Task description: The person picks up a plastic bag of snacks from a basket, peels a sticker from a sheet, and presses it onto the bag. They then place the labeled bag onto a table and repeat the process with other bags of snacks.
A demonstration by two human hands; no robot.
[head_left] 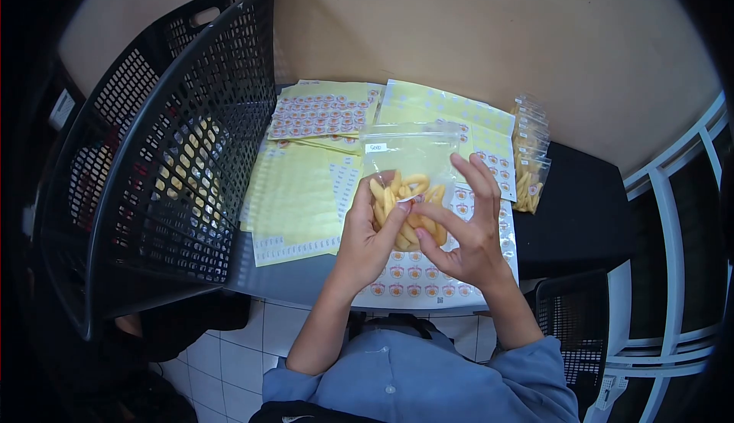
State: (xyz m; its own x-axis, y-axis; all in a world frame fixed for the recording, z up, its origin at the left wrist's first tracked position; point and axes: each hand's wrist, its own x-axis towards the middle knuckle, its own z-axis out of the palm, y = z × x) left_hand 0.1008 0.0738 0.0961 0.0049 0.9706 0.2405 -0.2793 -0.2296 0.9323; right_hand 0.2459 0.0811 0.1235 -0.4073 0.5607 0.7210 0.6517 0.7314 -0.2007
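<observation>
A clear zip bag (417, 161) of curved yellow snack sticks is held upright above the sticker sheets, with a small white printed label near its top. My left hand (367, 228) grips the bag's left side, its thumb across the front and the other fingers behind. A small round sticker (407, 202) shows on the bag's front by the left thumb tip. My right hand (475, 241) is at the bag's right side, fingers apart; its index fingertip touches the front beside the sticker. Under the bag lies a white sheet of round stickers (414, 273).
Yellow backing sheets (294, 193) and more sticker sheets (325, 113) cover the grey table (264, 279). A tall black plastic basket (229, 63) with bagged snacks stands at left. Several filled bags (529, 167) stand in a row at right. Another black basket (573, 300) is lower right.
</observation>
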